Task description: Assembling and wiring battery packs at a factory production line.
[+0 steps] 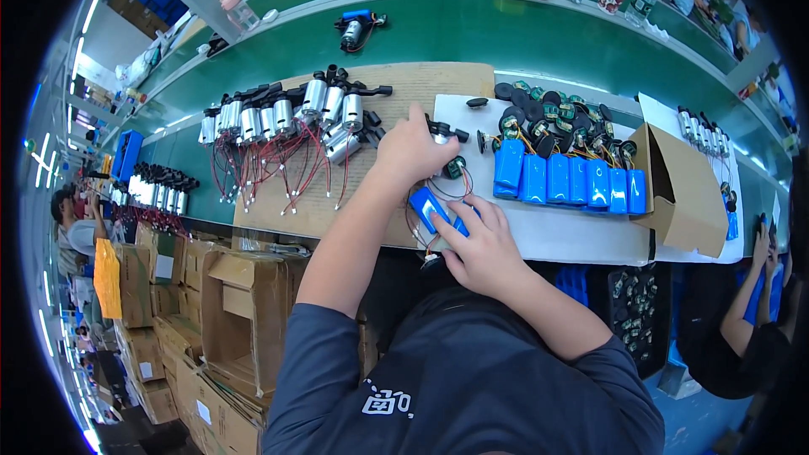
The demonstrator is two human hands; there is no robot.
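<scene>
My left hand (413, 150) is closed round a motor whose black end fitting (448, 130) sticks out to the right of the fingers; the palm hides most of its body. Below it, my right hand (487, 244) has its fingers bent over blue battery packs. One blue battery pack (428, 207) lies tilted by the fingertips, and another shows partly under the fingers. Thin wires run from the packs to a small round green circuit board (455, 168) between the hands. A round black piece (432, 261) hangs at the table's front edge, near my right thumb.
Silver motors (278, 118) with red wires lie piled on cardboard (455, 76) at left. Several battery packs (558, 179) stand in a row at right, before circuit boards and an open carton (687, 194). Boxes (244, 312) are stacked lower left. A co-worker's hands (765, 253) are far right.
</scene>
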